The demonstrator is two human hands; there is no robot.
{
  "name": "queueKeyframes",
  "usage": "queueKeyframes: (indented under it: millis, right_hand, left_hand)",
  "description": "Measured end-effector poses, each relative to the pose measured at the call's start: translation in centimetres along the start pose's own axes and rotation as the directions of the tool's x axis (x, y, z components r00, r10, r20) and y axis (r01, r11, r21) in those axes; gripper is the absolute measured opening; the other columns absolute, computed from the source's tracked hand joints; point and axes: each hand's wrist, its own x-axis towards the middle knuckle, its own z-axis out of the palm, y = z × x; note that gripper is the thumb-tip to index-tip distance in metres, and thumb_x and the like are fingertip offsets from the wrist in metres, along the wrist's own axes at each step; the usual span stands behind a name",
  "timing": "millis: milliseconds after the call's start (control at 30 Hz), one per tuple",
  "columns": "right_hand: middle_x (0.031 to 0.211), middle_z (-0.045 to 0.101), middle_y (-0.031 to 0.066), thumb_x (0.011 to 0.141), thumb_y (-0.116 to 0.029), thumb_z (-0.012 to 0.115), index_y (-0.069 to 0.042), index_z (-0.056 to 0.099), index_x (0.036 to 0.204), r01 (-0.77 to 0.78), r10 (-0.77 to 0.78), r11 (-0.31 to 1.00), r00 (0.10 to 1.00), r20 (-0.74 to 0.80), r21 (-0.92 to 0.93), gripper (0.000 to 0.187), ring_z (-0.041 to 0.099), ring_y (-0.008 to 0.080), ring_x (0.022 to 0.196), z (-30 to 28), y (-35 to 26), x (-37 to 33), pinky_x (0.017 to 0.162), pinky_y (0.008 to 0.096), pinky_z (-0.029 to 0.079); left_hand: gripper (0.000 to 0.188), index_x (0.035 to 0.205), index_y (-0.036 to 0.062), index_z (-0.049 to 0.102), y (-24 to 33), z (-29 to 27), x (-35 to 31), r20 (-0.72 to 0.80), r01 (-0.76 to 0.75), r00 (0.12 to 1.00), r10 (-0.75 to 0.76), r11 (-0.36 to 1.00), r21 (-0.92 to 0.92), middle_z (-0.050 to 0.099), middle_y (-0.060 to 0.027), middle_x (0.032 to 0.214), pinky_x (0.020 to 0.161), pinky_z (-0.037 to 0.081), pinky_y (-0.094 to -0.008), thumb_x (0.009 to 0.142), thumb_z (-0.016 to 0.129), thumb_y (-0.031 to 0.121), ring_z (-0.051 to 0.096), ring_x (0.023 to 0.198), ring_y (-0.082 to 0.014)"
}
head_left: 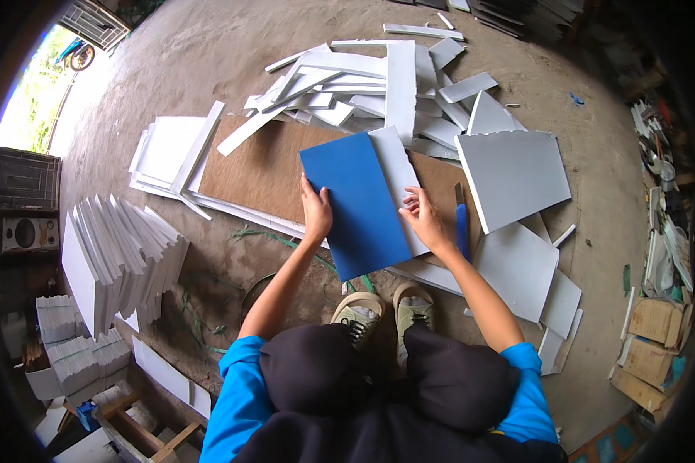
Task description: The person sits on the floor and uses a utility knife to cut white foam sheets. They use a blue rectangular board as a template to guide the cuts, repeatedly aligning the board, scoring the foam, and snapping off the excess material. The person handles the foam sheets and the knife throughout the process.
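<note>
A flat blue rectangular board (pixel 354 204) lies tilted in front of me, over a white foam-like board (pixel 394 166) with a rough right edge. My left hand (pixel 316 210) holds the blue board by its left edge, thumb on top. Over the white board's right side is my right hand (pixel 426 218), its fingers loosely curled and apart, with nothing visible in them. Whether its fingertips touch the white board I cannot tell. Just right of that hand, a utility knife (pixel 462 228) with a blue handle rests on the brown wooden board (pixel 255 170) under the work.
Beyond the wooden board, white offcuts (pixel 347 85) lie heaped on the floor. Larger white pieces (pixel 513 177) spread to the right. At left stands a row of upright white sheets (pixel 120 258), near bundled stacks (pixel 85 359) and a wooden frame (pixel 143 428). Cardboard boxes (pixel 650 343) line the right side.
</note>
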Motion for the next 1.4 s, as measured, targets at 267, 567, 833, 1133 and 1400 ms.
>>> queueKeyframes:
  millis: [267, 567, 833, 1133, 1400]
  right_hand:
    - [0.094, 0.055, 0.0064, 0.070, -0.009, 0.070, -0.007, 0.040, 0.121, -0.018, 0.018, 0.999, 1.000, -0.001, -0.040, 0.059, 0.050, 0.0176, 0.080, 1.2, -0.1, 0.6, 0.076, 0.0315, 0.043]
    - [0.103, 0.058, 0.0044, 0.071, -0.003, 0.064, -0.009, 0.042, 0.120, -0.160, 0.163, 0.985, 0.985, -0.047, 0.068, 0.054, 0.052, 0.0152, 0.085, 1.8, -1.2, 0.6, 0.076, 0.0289, 0.039]
    - [0.114, 0.054, 0.0077, 0.076, 0.000, 0.057, -0.006, 0.041, 0.119, -0.094, 0.087, 0.990, 0.994, -0.068, -0.109, 0.046, 0.052, 0.0158, 0.092, 3.1, -3.4, 0.1, 0.084, 0.0306, 0.036]
    - [0.117, 0.052, 0.0077, 0.078, 0.000, 0.055, -0.004, 0.045, 0.116, -0.048, 0.041, 0.990, 0.998, -0.054, -0.135, 0.039, 0.051, 0.0180, 0.094, 3.3, -3.1, 0.0, 0.086, 0.0326, 0.036]
    - [0.119, 0.051, 0.0078, 0.078, -0.002, 0.056, -0.006, 0.045, 0.115, -0.065, 0.061, 0.989, 0.998, -0.034, -0.134, 0.039, 0.051, 0.0180, 0.093, 3.2, -3.0, 0.1, 0.088, 0.0339, 0.035]
  left_hand:
    - [0.059, 0.134, 0.0035, 0.025, -0.2, 0.8, -1.2, -0.169, 0.008, 0.984, 0.057, 0.934, 0.357, 0.032, -0.0183, 0.126, 0.096, 0.023, -0.0487, 0.086, 0.051, 0.025, 0.031, 0.116, -0.0339]
    - [0.063, 0.133, 0.0006, 0.024, -0.1, 1.2, -1.8, -0.203, 0.005, 0.977, 0.060, 0.952, 0.306, 0.032, -0.0178, 0.128, 0.098, 0.021, -0.0454, 0.083, 0.055, 0.022, 0.031, 0.116, -0.0327]
    - [0.060, 0.134, 0.0016, 0.023, 0.3, 0.7, -2.0, -0.163, -0.025, 0.985, 0.059, 0.979, 0.204, 0.030, -0.0172, 0.130, 0.100, 0.017, -0.0433, 0.085, 0.052, 0.017, 0.028, 0.119, -0.0318]
    - [0.063, 0.134, -0.0008, 0.020, 0.1, 0.4, -2.3, -0.146, -0.052, 0.987, 0.074, 0.987, 0.153, 0.028, -0.0188, 0.132, 0.100, 0.017, -0.0436, 0.082, 0.053, 0.011, 0.029, 0.119, -0.0320]
    - [0.066, 0.135, 0.0010, 0.018, 0.3, 0.2, -2.1, -0.092, -0.006, 0.996, 0.021, 0.987, 0.160, 0.027, -0.0191, 0.133, 0.100, 0.017, -0.0439, 0.081, 0.054, 0.011, 0.027, 0.121, -0.0335]
